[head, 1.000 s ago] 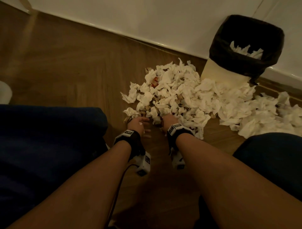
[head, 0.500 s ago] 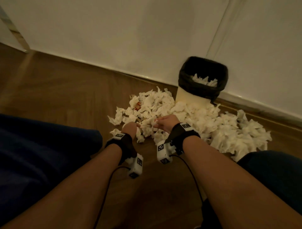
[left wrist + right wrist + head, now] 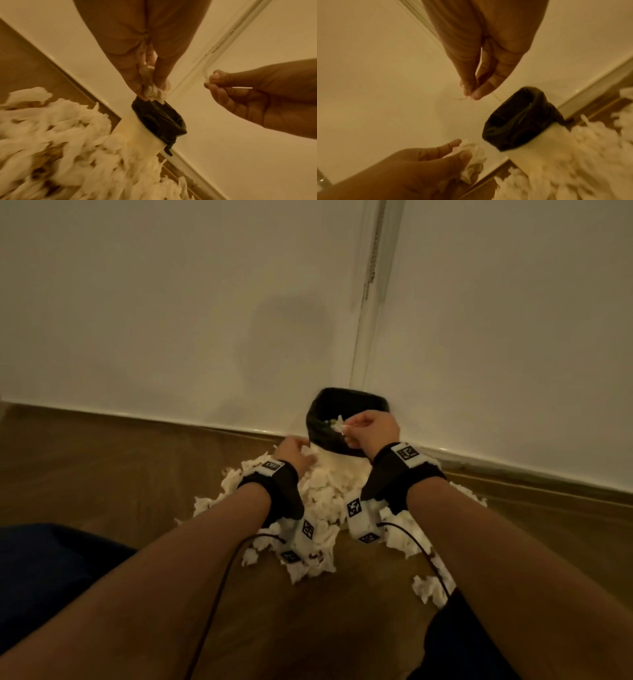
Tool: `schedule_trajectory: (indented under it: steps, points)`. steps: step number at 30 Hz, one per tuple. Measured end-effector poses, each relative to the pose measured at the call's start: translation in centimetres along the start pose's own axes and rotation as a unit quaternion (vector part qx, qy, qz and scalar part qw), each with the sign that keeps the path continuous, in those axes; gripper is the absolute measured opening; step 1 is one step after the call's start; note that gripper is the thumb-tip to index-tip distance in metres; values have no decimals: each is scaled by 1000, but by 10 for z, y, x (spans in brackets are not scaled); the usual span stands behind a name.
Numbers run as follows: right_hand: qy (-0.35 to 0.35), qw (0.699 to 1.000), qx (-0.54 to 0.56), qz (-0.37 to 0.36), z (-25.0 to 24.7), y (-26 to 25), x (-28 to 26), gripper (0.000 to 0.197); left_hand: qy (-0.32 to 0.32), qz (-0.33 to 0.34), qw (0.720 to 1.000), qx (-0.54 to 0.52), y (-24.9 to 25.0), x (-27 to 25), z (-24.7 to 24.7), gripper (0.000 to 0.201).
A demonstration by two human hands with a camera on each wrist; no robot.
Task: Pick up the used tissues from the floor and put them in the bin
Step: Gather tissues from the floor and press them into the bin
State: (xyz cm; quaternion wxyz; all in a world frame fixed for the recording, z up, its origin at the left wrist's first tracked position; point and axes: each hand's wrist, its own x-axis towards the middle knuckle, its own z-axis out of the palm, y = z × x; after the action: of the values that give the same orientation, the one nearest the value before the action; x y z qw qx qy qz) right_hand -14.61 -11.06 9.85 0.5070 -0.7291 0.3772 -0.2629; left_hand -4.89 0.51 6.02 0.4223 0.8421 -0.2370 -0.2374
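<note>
A brown wooden floor (image 3: pixel 102 474) is seen to meet a plain pale wall (image 3: pixel 171 302) along a white skirting board (image 3: pixel 154 421); a vertical seam (image 3: pixel 371 268) is noted in the wall above the bin (image 3: pixel 346 409). The bin, white-bodied and lined with a black bag (image 3: pixel 159 121), stands against the wall. A heap of crumpled tissues (image 3: pixel 325 494) is spread on the floor directly before it. The right hand (image 3: pixel 371 429) is held over the bin opening, a scrap of tissue (image 3: pixel 337 424) pinched between thumb and fingertips. The left hand (image 3: pixel 296 455) is held just left of the bin rim, its fingers closed around a crumpled wad (image 3: pixel 152 90).
</note>
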Motion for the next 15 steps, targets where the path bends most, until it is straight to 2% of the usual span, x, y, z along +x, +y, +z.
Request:
schedule_trajectory:
  steps: [2, 5, 8, 11, 15]
  points:
    - [29, 999, -23, -18, -25, -3, 11, 4, 2, 32, 999, -14, 25, 9, 4, 35]
    - [58, 996, -59, -16, -44, 7, 22, 10, 20, 81, 996, 11, 52, 22, 10, 24]
    - [59, 992, -109, 2, -42, 14, 33, 18, 38, 122, 991, 25, 68, 35, 21, 17]
    - [54, 986, -159, -10, -36, 18, 48, 23, 31, 141, 989, 20, 75, 49, 29, 11]
    - [47, 979, -199, 0, -26, 30, 67, 28, 32, 162, 986, 35, 70, 73, 34, 12]
